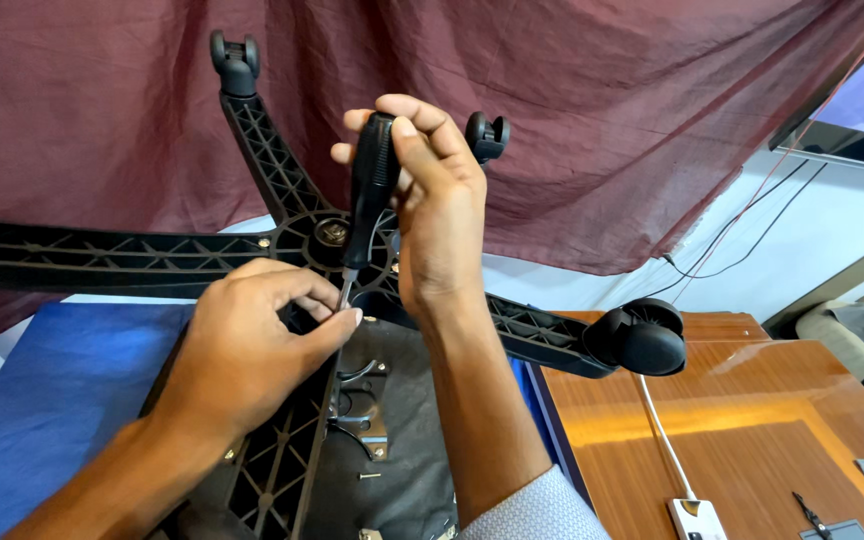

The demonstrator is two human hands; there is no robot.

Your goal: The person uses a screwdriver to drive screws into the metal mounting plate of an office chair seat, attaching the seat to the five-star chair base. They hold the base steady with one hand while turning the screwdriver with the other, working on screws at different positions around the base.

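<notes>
Driving a screw: the right hand [439,205] clasps the black screwdriver [370,190] upright, the left hand [252,345] pinching its tip beneath the chair base [282,175]; next calls for steady turning.

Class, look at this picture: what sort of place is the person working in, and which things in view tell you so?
Probably a home or small office room used as a makeshift workspace, not a proper workshop. A wooden table carries a white cable, a maroon cloth hangs behind, and an upturned chair base is being worked on with a screwdriver.
</notes>
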